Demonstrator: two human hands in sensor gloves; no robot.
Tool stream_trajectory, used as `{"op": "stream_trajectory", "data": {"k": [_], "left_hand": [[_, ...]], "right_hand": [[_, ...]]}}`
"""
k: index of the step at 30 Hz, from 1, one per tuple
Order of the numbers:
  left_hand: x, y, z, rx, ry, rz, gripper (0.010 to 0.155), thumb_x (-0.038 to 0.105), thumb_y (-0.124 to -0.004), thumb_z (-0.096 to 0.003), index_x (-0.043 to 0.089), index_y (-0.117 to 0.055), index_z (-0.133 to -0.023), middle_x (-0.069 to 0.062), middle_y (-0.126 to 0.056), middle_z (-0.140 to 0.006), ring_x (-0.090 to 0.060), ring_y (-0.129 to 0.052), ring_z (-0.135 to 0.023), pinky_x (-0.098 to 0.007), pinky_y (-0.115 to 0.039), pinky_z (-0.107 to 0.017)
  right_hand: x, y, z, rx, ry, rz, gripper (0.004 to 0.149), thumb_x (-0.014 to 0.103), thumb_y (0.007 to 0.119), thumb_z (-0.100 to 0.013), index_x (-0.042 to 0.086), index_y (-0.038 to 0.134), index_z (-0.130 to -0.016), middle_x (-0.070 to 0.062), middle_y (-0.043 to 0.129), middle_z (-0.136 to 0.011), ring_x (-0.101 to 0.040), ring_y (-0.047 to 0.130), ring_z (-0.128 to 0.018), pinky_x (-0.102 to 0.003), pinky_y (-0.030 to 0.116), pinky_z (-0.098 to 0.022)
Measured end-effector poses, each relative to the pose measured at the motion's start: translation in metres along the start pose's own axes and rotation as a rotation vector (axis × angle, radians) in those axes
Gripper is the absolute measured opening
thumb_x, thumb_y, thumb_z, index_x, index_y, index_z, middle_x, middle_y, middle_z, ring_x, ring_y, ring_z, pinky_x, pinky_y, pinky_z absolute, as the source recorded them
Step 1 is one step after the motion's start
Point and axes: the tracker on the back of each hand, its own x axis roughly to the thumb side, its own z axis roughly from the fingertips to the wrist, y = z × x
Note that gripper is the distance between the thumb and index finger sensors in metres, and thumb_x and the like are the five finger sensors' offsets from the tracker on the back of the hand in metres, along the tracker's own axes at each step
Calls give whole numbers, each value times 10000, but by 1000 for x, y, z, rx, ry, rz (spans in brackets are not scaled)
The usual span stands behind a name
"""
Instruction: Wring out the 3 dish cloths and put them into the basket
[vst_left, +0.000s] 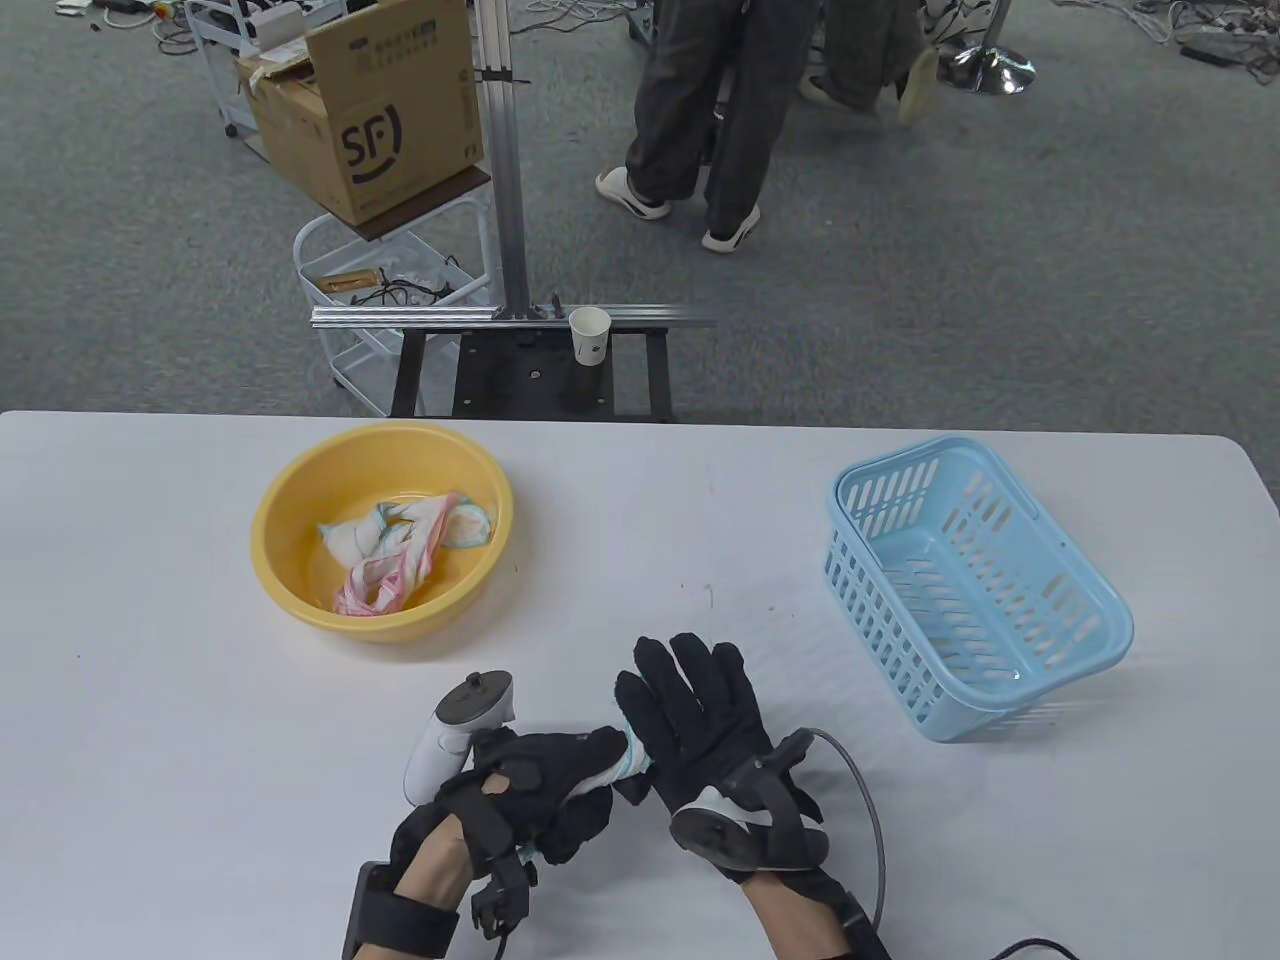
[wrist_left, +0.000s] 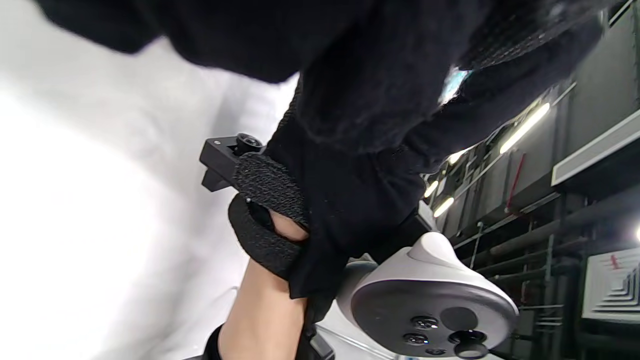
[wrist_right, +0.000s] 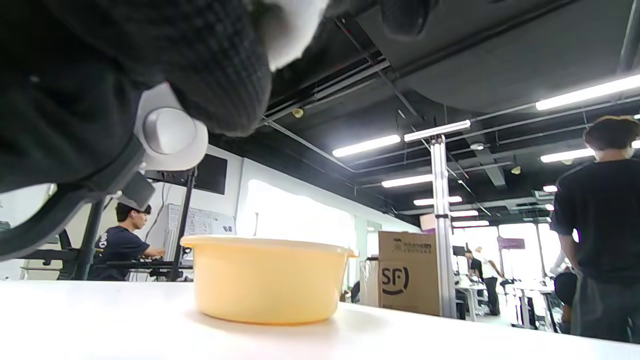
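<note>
The left hand (vst_left: 530, 790) grips one rolled cloth (vst_left: 625, 760) above the worktop (vst_left: 150, 700); the right hand (vst_left: 700, 730) lies against its far end, fingers straight. This looks like mid-wring. Next, it goes into the empty basket (vst_left: 975, 590) beyond the right hand; two cloths (vst_left: 400, 550) wait in the yellow basin (vst_left: 300, 590) beyond the left.

The left hand (vst_left: 540, 790) grips a rolled cloth (vst_left: 625, 762); the right hand (vst_left: 705, 730) rests on its end, fingers straight. Two cloths (vst_left: 400, 550) lie in the yellow bowl (vst_left: 290, 570), well apart from the blue basket (vst_left: 1090, 640).
</note>
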Motion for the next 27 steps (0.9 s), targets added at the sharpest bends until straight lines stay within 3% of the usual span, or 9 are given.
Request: {"op": "stream_trajectory", "data": {"k": [4, 12, 22, 27], "left_hand": [[6, 3, 3, 63, 6, -150, 658, 600, -741, -497, 64, -867, -858, 71, -1033, -324, -129, -934, -42, -405, -851, -162], [25, -2, 9, 234, 45, -645, 632, 480, -906, -391, 121, -841, -908, 43, -1033, -403, -158, -935, -87, -435, -843, -209], [48, -21, 17, 667, 69, -1404, 591, 411, -955, -356, 193, -878, -900, 25, -1043, -466, -197, -952, -144, -457, -836, -263], [52, -25, 23, 868, 12, -1561, 609, 411, -961, -340, 173, -888, -895, 30, -1067, -471, -192, -976, -135, -449, -855, -251]], "right_hand": [[-2, -2, -2, -10, 3, -17, 647, 325, 850, -506, 244, 487, -1035, -104, 538, -1100, -445, 635, -976, -671, 522, -694], [-2, -3, -6, 63, 31, -34, 554, 324, 889, -480, 167, 670, -964, -117, 855, -893, -399, 880, -817, -609, 673, -646], [6, 2, -15, 173, 137, -22, 559, 381, 939, -453, 73, 775, -890, -118, 1016, -662, -346, 1052, -579, -558, 815, -511], [11, -1, -19, 187, 228, -94, 573, 416, 941, -448, 20, 817, -844, -103, 1063, -560, -325, 1098, -470, -542, 859, -441]]}}
